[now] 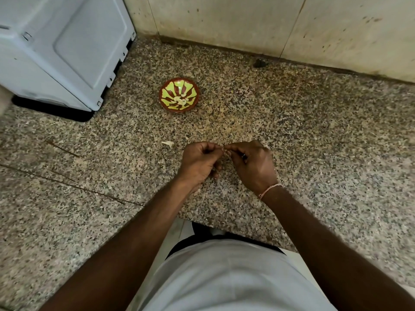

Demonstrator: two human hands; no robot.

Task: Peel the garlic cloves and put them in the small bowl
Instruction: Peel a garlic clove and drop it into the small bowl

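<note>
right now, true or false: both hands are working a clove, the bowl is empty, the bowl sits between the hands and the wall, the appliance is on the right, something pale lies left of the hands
1. Both hands, the left hand and the right hand, pinch a garlic clove. True.
2. The small bowl is empty. False: pale pieces lie in it.
3. The bowl sits between the hands and the wall. True.
4. The white appliance is on the right. False: far left.
5. A pale scrap lies left of the hands. True.

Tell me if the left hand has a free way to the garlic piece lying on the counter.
Probably yes: the garlic piece lies just left of the left hand, with only bare counter between. But that hand is busy pinching the clove with the right hand.
</note>
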